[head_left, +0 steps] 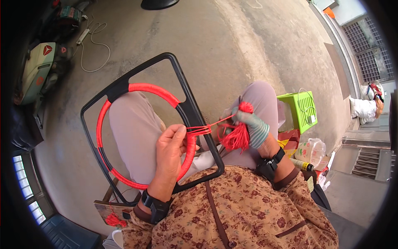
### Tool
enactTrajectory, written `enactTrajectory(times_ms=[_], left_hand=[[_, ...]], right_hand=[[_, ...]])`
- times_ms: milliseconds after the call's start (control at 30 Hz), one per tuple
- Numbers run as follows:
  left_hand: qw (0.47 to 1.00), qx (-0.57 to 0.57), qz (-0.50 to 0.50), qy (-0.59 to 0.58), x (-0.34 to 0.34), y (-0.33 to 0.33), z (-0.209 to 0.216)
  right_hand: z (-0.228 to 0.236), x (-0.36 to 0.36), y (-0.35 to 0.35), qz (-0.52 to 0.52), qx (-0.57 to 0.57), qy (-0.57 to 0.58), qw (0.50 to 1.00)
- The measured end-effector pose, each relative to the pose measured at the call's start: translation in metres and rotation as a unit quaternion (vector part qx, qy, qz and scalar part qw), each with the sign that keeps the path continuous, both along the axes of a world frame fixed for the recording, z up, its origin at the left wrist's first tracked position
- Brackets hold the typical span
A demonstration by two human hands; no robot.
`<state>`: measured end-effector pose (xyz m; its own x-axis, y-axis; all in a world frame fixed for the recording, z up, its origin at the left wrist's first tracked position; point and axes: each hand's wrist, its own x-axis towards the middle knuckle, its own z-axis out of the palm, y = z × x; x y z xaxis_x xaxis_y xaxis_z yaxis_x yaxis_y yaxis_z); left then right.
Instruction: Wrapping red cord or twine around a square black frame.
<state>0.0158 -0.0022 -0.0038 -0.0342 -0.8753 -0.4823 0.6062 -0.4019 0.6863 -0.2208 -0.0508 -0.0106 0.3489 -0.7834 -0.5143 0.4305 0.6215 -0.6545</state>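
The black frame (pixel 191 113) lay on the lap (pixel 132 120), its red-wrapped ring (pixel 153 89) pinched at three o'clock by the left hand (pixel 170 145), while farther out the gloved right hand (pixel 255 126), partly obscured, clasped a red cord bundle (pixel 237 137), apparently to hold the strand (pixel 222 120) taut.

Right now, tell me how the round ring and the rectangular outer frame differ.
Shape: the ring is circular, while the outer frame is a rounded rectangle.
Covering: the ring is mostly wrapped in red cord; the outer frame is bare black.
Size: the outer frame is larger and surrounds the ring.
Shared: wide black plates join both.
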Motion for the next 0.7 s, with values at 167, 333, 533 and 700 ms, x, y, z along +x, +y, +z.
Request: enactTrajectory(times_ms=[167,333,533,700], left_hand=[[0.999,-0.008,-0.037,0.023,0.001,0.003,-0.004],[0.998,-0.003,-0.048,0.04,0.001,0.003,-0.003],[0.998,-0.012,-0.049,0.03,0.002,0.003,-0.002],[0.998,-0.027,-0.053,-0.021,0.002,0.002,-0.004]], right_hand=[[-0.001,0.017,-0.008,-0.072,-0.01,-0.201,0.977],[-0.013,0.02,-0.014,-0.078,0.009,-0.244,0.967],[-0.026,0.011,-0.012,0.005,-0.047,-0.189,0.981],[-0.014,0.005,-0.023,-0.046,-0.015,0.191,0.98]])
